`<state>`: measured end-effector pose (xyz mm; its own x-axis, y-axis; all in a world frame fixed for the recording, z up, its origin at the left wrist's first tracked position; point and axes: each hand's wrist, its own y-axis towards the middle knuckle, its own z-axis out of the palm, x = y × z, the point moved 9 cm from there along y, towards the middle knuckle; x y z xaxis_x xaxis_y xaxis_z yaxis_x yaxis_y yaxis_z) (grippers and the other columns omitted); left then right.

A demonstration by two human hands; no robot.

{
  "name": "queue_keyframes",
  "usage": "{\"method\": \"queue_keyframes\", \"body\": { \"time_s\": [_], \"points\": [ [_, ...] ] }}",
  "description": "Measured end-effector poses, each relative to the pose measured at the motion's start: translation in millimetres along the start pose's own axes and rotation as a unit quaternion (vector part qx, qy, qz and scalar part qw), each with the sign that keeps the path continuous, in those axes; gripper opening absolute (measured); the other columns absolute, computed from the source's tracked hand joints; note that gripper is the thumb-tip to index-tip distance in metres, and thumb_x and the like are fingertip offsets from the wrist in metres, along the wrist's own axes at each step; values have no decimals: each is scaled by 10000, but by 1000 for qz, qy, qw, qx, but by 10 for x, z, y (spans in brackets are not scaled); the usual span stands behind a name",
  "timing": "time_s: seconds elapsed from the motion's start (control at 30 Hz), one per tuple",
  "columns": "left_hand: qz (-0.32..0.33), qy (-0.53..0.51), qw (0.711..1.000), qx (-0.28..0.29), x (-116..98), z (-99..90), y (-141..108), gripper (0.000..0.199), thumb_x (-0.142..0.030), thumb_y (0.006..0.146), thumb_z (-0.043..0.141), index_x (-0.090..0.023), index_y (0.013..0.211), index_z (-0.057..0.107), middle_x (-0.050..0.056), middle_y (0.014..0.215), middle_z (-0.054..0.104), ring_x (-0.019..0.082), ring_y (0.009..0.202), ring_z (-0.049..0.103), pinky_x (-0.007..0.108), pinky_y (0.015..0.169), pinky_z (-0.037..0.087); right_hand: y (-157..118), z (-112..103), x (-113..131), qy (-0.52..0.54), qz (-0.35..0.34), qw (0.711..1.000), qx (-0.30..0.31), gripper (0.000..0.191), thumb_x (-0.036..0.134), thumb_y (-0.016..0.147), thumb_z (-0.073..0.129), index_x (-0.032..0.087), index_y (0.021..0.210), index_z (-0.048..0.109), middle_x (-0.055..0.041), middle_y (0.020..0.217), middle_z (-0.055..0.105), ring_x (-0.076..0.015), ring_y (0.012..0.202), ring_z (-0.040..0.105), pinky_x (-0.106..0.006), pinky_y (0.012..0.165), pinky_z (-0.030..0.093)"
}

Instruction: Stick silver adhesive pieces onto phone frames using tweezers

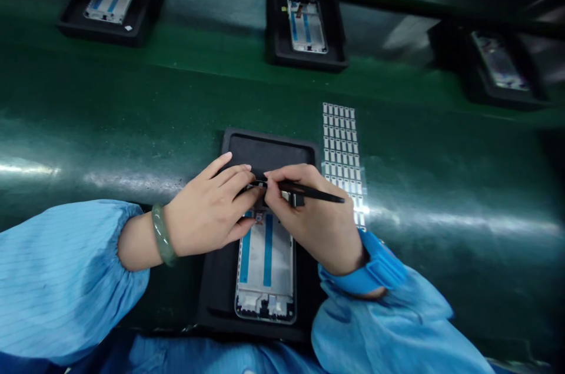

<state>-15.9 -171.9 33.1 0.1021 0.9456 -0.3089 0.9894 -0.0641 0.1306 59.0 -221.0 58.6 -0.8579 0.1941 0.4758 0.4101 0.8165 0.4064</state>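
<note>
Phone (258, 256) lies in a black tray (273, 137), lower centre of frame. Looks light, stiff, likely smooth; exposed inner parts probably fragile, so best held by its long side edges. Right hand (315, 218): fingers pinched round a slim dark tool (313, 191). Left hand (212, 206): fingers bunched over phone's upper end; cannot tell if gripping. Tool tip hard to make out.

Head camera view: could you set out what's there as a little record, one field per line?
Workpiece: silver rectangular phone frame with blue strips, in a black rectangular tray
Left hand: at the frame's upper end
Right hand: holds a slim black pen-like tool
Right of tray: sheet of small whitish rectangular pieces
Farther back: three more black trays, each holding a phone frame
Surface: glossy green table
</note>
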Motion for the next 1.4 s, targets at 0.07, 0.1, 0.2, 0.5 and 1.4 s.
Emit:
{"method": "queue_keyframes", "body": {
  "time_s": [0.07,0.1,0.2,0.5,1.4],
  "points": [
    [-1,1,1000,1,2,0,-1,369,-327,889,491,-107,1179,547,136,1190,555,265,1228,447,475,1119,250,-29,-18,-43,1,20,1000,-13,94,139,803,588,209,850,546,-9,776,642,-145,685,644,-267,642,537],
    [0,2,1000,2,1,3,-2,367,-323,890,488,-109,1183,545,134,1194,553,264,1228,446,476,1120,248,-48,-31,-106,22,47,998,-23,80,155,806,596,207,845,548,-9,778,646,-144,677,648,-259,617,536],
    [2,4,1000,7,-7,10,-5,370,-323,897,477,-115,1197,536,129,1209,545,265,1231,440,480,1120,243,-117,-18,-360,127,151,980,-35,70,241,827,607,209,847,549,-6,763,656,-142,637,659,-227,508,518],
    [-1,6,1000,6,-4,12,-5,358,-315,886,485,-119,1178,548,127,1211,540,268,1231,437,479,1120,237,-51,-9,-276,80,126,988,-37,77,255,817,627,200,849,583,6,786,669,-117,594,651,-213,515,506],
    [2,15,1000,7,-790,220,653,553,-602,863,417,-101,779,634,123,749,607,244,750,584,379,641,435,-307,-915,-595,267,142,846,-438,159,197,751,684,164,822,546,-26,712,660,-199,672,690,-347,574,606]
  ]
}}
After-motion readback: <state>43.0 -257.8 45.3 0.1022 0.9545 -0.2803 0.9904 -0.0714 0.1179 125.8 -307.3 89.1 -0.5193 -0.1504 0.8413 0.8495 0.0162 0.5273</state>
